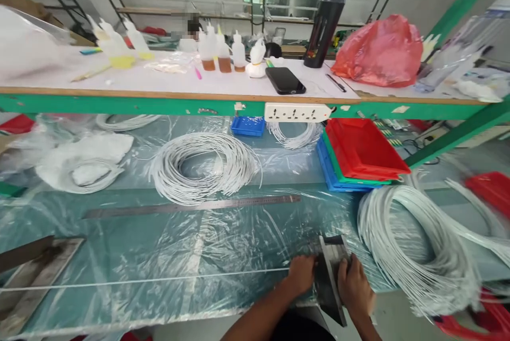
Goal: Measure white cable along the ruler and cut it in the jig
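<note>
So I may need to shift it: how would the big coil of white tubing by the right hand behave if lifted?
The white tubing coil would probably sag and spread, since its loops lie loose with no tie visible. Strands trailing right could drag or snag. It looks light for its bulk.

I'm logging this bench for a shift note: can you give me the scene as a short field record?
left hand: pressing a thin white wire stretched across the plastic-covered bench
right hand: on the cutter blade
beside right hand: large white wire coil
mid bench: steel ruler, smaller wire coil
right of ruler: stacked trays, red on top
shelf: phone, squeeze bottles
</note>
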A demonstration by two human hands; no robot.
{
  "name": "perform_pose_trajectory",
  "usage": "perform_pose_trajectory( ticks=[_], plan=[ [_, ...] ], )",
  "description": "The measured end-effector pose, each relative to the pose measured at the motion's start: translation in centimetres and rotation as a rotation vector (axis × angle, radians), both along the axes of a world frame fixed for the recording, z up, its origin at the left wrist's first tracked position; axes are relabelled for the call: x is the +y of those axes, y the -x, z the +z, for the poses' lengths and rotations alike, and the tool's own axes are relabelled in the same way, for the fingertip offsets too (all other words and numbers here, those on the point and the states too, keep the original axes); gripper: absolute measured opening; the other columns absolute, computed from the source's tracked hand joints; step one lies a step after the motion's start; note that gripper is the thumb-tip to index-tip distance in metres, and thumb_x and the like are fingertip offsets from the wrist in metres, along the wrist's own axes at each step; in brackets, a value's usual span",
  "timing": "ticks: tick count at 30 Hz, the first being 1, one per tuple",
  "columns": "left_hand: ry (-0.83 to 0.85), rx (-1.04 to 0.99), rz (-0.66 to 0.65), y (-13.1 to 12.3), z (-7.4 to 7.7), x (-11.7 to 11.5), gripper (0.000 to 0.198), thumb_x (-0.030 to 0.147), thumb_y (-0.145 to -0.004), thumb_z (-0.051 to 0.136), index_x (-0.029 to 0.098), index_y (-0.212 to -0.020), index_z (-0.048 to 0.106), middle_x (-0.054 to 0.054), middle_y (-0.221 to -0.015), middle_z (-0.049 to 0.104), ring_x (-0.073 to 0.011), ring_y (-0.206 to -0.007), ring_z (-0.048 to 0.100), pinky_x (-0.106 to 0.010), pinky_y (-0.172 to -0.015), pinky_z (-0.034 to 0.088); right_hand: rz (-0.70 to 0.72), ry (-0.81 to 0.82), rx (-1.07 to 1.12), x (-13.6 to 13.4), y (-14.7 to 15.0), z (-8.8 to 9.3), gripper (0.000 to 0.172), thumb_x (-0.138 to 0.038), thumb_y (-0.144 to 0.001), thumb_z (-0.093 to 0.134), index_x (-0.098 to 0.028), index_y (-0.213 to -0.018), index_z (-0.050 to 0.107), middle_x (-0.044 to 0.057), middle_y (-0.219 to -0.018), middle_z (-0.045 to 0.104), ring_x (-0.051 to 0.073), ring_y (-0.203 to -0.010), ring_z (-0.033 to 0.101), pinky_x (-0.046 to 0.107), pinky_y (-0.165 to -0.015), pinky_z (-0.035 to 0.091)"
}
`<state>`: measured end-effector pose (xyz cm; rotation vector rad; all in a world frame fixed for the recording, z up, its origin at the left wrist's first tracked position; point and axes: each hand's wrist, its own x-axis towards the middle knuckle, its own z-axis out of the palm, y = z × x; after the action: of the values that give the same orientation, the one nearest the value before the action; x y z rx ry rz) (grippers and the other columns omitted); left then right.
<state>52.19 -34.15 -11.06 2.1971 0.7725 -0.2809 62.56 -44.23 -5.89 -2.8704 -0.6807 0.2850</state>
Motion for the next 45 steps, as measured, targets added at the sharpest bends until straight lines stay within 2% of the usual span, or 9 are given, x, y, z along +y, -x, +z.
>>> perform_pose_trajectory(
  ticks=[5,10,18,28,31,42,45],
  plan=[
    [0.018,-0.041,0.009,-0.8,-0.8,-0.1,0.038,0.019,-0.097,0.034,0.011,-0.119,0.063,-0.019,-0.104,0.072,-0.0323,-0.097,0.070,-0.042,-0.081,0.051,-0.006,-0.019,0.001,0.3,-0.5,-0.5,0.057,-0.039,-0.100,0.022,-0.005,-0.140,0.044,0.022,-0.132,0.060,0.034,-0.102,0.068,0.043,-0.075,0.054],
    [0.033,-0.067,0.020,-0.8,-0.7,0.1,0.036,0.023,-0.099,0.033,0.014,-0.116,0.063,-0.015,-0.101,0.072,-0.0283,-0.093,0.069,-0.038,-0.081,0.050,-0.011,-0.048,0.011,0.0,-0.8,-0.7,0.062,-0.043,-0.100,0.018,-0.005,-0.141,0.045,0.023,-0.133,0.060,0.034,-0.101,0.068,0.043,-0.075,0.054],
    [0.050,-0.077,0.010,-0.8,-0.8,0.4,0.032,0.022,-0.098,0.036,0.014,-0.113,0.063,-0.014,-0.102,0.072,-0.0283,-0.093,0.069,-0.037,-0.081,0.048,-0.019,-0.041,0.011,-0.1,-0.9,-1.0,0.062,-0.044,-0.101,0.017,-0.006,-0.142,0.044,0.022,-0.135,0.059,0.035,-0.106,0.066,0.040,-0.075,0.054],
    [0.044,-0.048,0.012,-0.7,-1.0,-0.1,0.031,0.026,-0.098,0.039,0.016,-0.112,0.064,-0.014,-0.102,0.073,-0.0289,-0.092,0.069,-0.038,-0.081,0.049,-0.036,-0.054,0.013,-0.2,-0.4,-0.3,0.064,-0.046,-0.099,0.017,-0.007,-0.142,0.045,0.023,-0.133,0.060,0.037,-0.096,0.068,0.048,-0.074,0.054],
    [0.041,-0.039,0.019,-0.5,-1.0,-0.2,0.031,0.026,-0.097,0.040,0.017,-0.114,0.064,-0.013,-0.101,0.073,-0.0287,-0.092,0.069,-0.039,-0.082,0.050,-0.049,-0.060,0.023,-0.2,-0.3,-0.2,0.065,-0.047,-0.099,0.017,-0.008,-0.142,0.045,0.024,-0.133,0.059,0.038,-0.099,0.067,0.050,-0.075,0.054],
    [0.070,-0.065,0.005,-0.5,-0.5,-0.5,0.031,0.023,-0.097,0.038,0.015,-0.116,0.062,-0.013,-0.099,0.072,-0.0293,-0.091,0.069,-0.039,-0.080,0.050,-0.051,-0.050,0.049,-0.2,0.0,0.0,0.067,-0.050,-0.099,0.015,-0.008,-0.144,0.043,0.023,-0.136,0.058,0.040,-0.102,0.066,0.049,-0.075,0.054],
    [0.080,-0.074,0.022,-0.3,0.4,-0.3,0.028,0.020,-0.095,0.042,0.014,-0.114,0.062,-0.013,-0.097,0.071,-0.0292,-0.090,0.068,-0.039,-0.079,0.050,-0.065,-0.053,0.110,-1.0,-1.2,-0.5,0.069,-0.052,-0.097,0.016,-0.009,-0.144,0.043,0.023,-0.138,0.055,0.040,-0.103,0.064,0.053,-0.080,0.052]
  ],
)
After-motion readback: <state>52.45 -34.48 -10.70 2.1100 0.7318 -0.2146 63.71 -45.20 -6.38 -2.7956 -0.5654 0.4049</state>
